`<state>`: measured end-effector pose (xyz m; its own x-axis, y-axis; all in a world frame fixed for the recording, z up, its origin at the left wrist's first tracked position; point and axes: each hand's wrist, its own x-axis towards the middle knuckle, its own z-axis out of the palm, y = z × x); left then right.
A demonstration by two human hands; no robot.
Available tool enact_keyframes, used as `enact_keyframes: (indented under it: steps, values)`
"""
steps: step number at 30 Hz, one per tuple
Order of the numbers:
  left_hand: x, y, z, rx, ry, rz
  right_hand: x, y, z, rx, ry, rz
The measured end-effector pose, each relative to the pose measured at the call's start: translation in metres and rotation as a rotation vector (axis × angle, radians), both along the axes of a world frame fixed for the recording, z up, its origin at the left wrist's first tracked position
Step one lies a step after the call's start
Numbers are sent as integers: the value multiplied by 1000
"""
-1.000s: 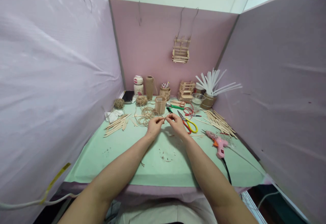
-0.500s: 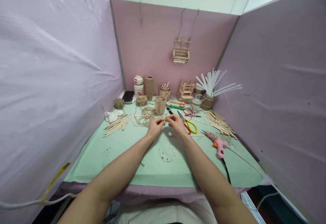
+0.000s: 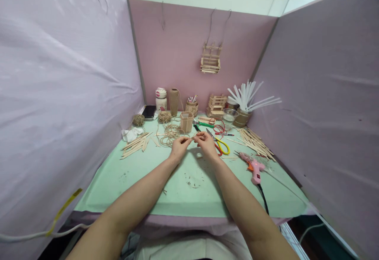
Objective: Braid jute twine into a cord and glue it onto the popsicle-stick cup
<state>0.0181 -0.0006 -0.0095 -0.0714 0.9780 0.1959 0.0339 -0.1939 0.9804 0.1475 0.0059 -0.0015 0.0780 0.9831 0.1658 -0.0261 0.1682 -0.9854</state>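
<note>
My left hand (image 3: 180, 148) and my right hand (image 3: 205, 143) meet fingertip to fingertip above the middle of the table, both in a pinch. Between them is a thin, light-brown bit of twine, mostly covered by the fingers. Loose loops of jute twine (image 3: 169, 135) lie just left of my left hand. Behind the hands stands a small cup made of wooden sticks (image 3: 186, 122). Scissors with red and yellow handles (image 3: 224, 146) lie close to the right of my right hand.
A pink hot glue gun (image 3: 255, 168) lies at the right, its cord running off the front edge. Wooden sticks are piled left (image 3: 136, 145) and right (image 3: 256, 143). Green-handled pliers (image 3: 205, 124), a clear plastic cup (image 3: 230, 116) and a pot of glue sticks (image 3: 242, 117) are farther back.
My right hand's fingers have shifted slightly, and the fingertips of the two hands are a little farther apart. The things on the table have not moved.
</note>
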Motion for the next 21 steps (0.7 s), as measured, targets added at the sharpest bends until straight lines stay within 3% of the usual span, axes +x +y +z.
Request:
enact_keyframes:
  steps: [10,17,21]
  values:
    - [2,0,1,-119,-181,-14,-3,-5,4,-54,-3,-14]
    - [-2,1,4,-257,-390,-293,-2,0,0,-129,56,44]
    - [0,2,3,-211,-328,-189,-2,-3,3,-27,-55,-6]
